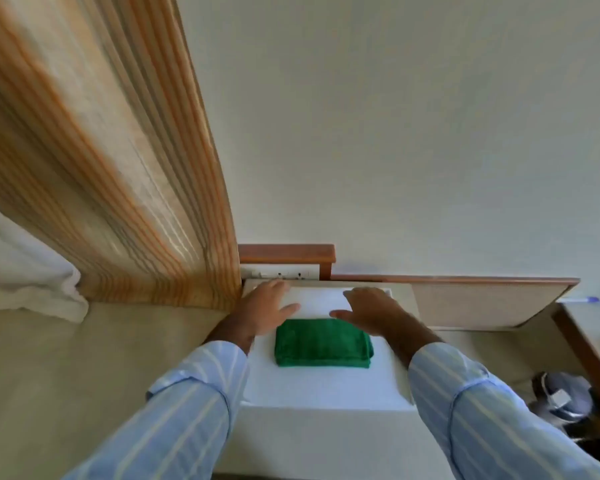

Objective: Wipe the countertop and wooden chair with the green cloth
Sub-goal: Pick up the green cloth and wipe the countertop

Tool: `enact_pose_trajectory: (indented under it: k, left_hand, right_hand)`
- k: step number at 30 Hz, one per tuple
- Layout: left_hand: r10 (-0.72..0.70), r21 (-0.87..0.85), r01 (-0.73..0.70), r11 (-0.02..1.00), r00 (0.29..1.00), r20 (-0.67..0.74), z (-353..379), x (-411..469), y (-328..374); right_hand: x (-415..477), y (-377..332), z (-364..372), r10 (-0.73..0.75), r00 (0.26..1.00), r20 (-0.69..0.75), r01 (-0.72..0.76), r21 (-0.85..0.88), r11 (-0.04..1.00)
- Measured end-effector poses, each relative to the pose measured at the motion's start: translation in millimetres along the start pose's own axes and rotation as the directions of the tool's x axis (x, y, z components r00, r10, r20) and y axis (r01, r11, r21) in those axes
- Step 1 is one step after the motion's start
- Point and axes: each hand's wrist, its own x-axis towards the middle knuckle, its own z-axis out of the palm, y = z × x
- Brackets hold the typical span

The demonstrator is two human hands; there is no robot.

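A folded green cloth lies flat on the white countertop, near its middle. My left hand hovers over the counter's far left part, palm down with fingers spread, just beyond the cloth's left corner. Over the cloth's far right edge my right hand hangs the same way, fingers apart and holding nothing. Both forearms wear light blue striped sleeves. No wooden chair shows clearly in this view.
A striped orange curtain hangs at the left, touching the counter's back corner. A wall socket strip sits under a wooden ledge. A wood-trimmed panel and a desk edge stand at the right, a bag on the floor.
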Motion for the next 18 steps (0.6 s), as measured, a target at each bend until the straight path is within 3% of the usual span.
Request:
enact_pose_trajectory:
  k: [4,10,14,16,18]
  left_hand:
    - [-0.044,0.034,0.04,0.999,0.992,0.122,45.1,-13.1,3.3]
    - [-0.131,0.067,0.129,0.989,0.991,0.018,66.9,-12.0,9.7]
    - [-0.208,-0.194,0.218,0.956,0.975,0.075,57.5,-15.3,9.5]
    - [-0.257,-0.44,0.299,0.847,0.954,0.154,45.7,-24.8,2.9]
    - [-0.302,-0.643,0.362,0.675,0.931,0.206,27.2,-42.5,-7.1]
  right_hand:
    - [-2.6,-0.1,36.6,0.049,0.992,0.119,-0.05,0.013,0.999]
    - [5.3,-3.0,43.7,0.098,0.992,0.086,-0.097,-0.01,0.995]
    - [11.9,-11.3,33.7,0.181,0.969,0.166,-0.193,0.059,0.979]
    - [14.2,-19.7,19.5,0.172,0.957,0.235,-0.201,0.107,0.974]
    - [15.8,-36.4,1.5,0.12,0.954,0.274,-0.163,0.141,0.976]
